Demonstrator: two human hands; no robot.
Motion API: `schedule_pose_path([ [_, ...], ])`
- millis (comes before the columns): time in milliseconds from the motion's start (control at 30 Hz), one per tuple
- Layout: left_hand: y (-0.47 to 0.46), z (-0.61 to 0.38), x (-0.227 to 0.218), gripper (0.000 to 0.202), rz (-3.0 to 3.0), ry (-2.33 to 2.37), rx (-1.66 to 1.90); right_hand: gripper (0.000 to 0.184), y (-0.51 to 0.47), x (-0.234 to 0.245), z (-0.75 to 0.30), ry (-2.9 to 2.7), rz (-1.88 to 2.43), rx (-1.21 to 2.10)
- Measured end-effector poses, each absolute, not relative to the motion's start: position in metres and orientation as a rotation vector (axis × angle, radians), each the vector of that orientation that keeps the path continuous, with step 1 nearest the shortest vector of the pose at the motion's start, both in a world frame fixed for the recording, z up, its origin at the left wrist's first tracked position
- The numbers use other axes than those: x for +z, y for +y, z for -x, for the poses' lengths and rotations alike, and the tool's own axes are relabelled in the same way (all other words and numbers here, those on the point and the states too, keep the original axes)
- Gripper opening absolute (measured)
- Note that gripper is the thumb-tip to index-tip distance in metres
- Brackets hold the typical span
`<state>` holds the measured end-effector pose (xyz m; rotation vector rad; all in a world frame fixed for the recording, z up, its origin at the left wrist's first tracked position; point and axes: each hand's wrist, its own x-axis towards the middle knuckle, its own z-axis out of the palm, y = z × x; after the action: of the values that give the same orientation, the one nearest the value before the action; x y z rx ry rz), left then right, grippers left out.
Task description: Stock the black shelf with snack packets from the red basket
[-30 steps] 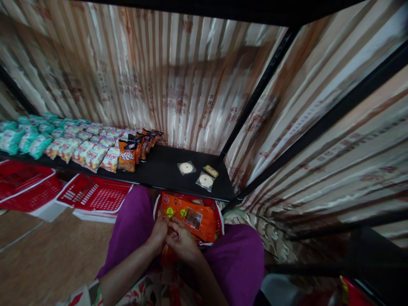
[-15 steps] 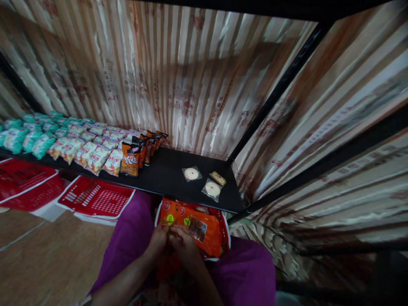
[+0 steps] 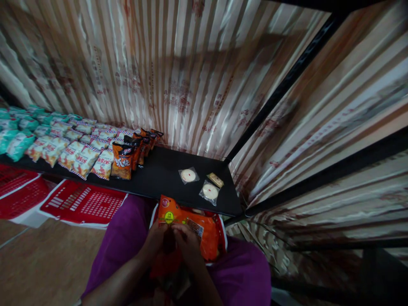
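Note:
A large orange snack bag (image 3: 207, 242) lies slanted over a basket between my knees, its printed side up and its middle creased. My left hand (image 3: 155, 239) pinches the near edge of the bag, with the fingers curled. Close beside it, my right hand (image 3: 187, 241) grips the same edge, thumb and fingers pressed together. Whether the bag is torn there is hidden by my fingers. Just beyond, on a black shelf (image 3: 159, 178), lie two round white crackers in clear wrappers, a left one (image 3: 188, 175) and a right one (image 3: 209, 191), and a small gold packet (image 3: 216, 179).
Rows of white snack bags (image 3: 78, 159), teal bags (image 3: 19, 144) and orange-black bags (image 3: 122, 161) fill the shelf's left part. Red baskets (image 3: 84, 204) stand under it. A black post (image 3: 280, 91) rises at the shelf's right end, before a striped curtain (image 3: 191, 85).
The orange bag has buckled more in the middle, and its upper left corner stands higher. Both hands stay at its near edge. The whole view has shifted slightly.

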<state>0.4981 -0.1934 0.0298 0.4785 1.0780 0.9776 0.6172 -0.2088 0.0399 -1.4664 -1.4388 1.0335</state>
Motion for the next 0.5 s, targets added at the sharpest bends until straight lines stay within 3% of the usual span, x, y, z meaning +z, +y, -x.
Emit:
schedule_pose_path([
  [200, -0.169, -0.491, 0.044, 0.035, -0.483, 1.085, 1.029, 0.023, -0.189, 0.04, -0.622, -1.269, 1.455, 0.968],
  [400, -0.14, -0.482, 0.063, 0.038, -0.408, 1.149, 1.034, 0.046, -0.173, 0.044, -0.623, -1.078, 1.626, 0.965],
  [500, -0.128, -0.476, 0.071, 0.033, -0.475, 1.15, 0.999, 0.038, -0.166, 0.055, -0.62, -1.045, 1.529, 1.184],
])
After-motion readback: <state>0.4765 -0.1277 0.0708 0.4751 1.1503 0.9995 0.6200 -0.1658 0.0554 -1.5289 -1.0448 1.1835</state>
